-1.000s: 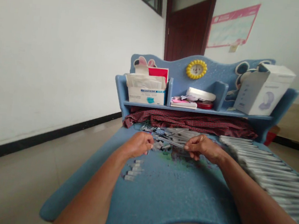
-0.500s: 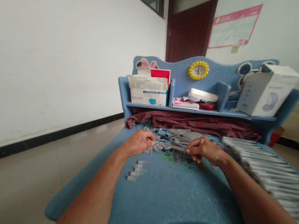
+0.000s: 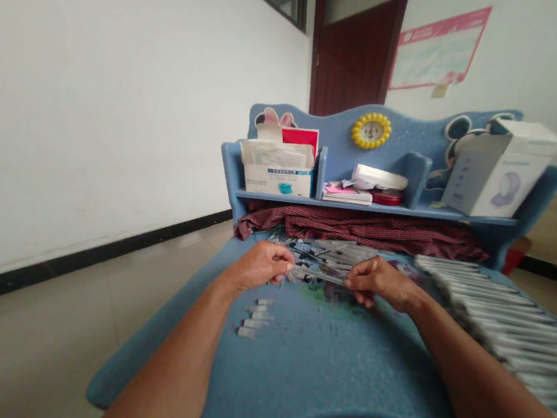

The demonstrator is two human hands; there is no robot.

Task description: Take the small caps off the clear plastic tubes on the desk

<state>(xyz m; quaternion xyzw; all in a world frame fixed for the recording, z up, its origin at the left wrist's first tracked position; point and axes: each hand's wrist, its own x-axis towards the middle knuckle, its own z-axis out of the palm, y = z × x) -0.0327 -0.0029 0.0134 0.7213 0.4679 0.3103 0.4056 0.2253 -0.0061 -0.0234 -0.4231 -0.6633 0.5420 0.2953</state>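
**A:** What sits between the hands?

**B:** A grey tube [image 3: 318,276], thin, held crosswise just above the surface [image 3: 320,375] near its far middle. The left hand [image 3: 262,267] has its fingers closed in a pinch on one end. The right hand [image 3: 381,281] pinches the other end the same way.

**A:** Which step is that?

**B:** I judge it to be fitting or checking one piece from the loose pile [image 3: 334,250] just behind the hands. Such work calls for a steady pinch with both ends kept in line. Whether a cap is on the piece is too small to tell.

**A:** And around it?

**B:** A few small caps [image 3: 255,317] lie toward the left edge, beside the left forearm. Long tubes in ranks [image 3: 498,314] run along the right edge. A red checked cloth [image 3: 357,228] lies at the far edge under a shelf [image 3: 374,207], which carries a mask box [image 3: 276,168] and a white carton [image 3: 501,171]; a yellow clock [image 3: 370,130] is set in the panel behind it. Beyond stand a dark door [image 3: 357,50], a pink poster [image 3: 440,49] and white walls.
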